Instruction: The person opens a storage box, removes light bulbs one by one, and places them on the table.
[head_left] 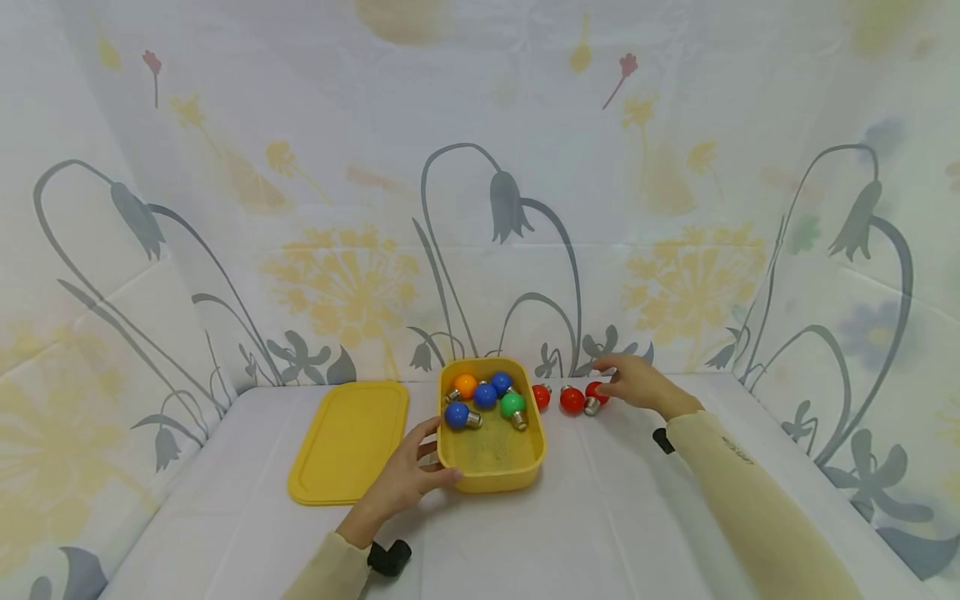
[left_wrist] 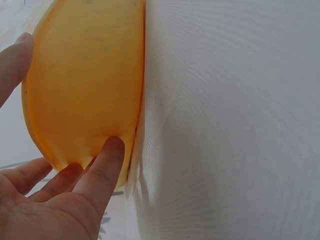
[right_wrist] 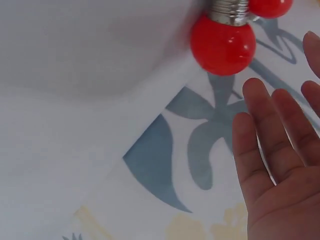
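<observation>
Currently, five bulbs (head_left: 486, 396) lie inside the yellow box (head_left: 497, 481), which the left hand (head_left: 405, 475) grips at its near-left corner. Three red bulbs (head_left: 572, 401) outside on the table (head_left: 585, 492) appear outstanding; beside them the right hand (head_left: 641, 386), fingers relaxed, holds nothing.

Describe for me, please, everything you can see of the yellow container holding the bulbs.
The container is yellow, smooth, apparently plastic, open-topped, with rounded corners. It stands upright on the white-covered table, between a flat yellow panel and red bulbs. Inside, mostly toward the far end, lie three blue bulbs, one orange bulb and one green bulb; its near floor is bare. The left hand holds its near left corner.
</observation>
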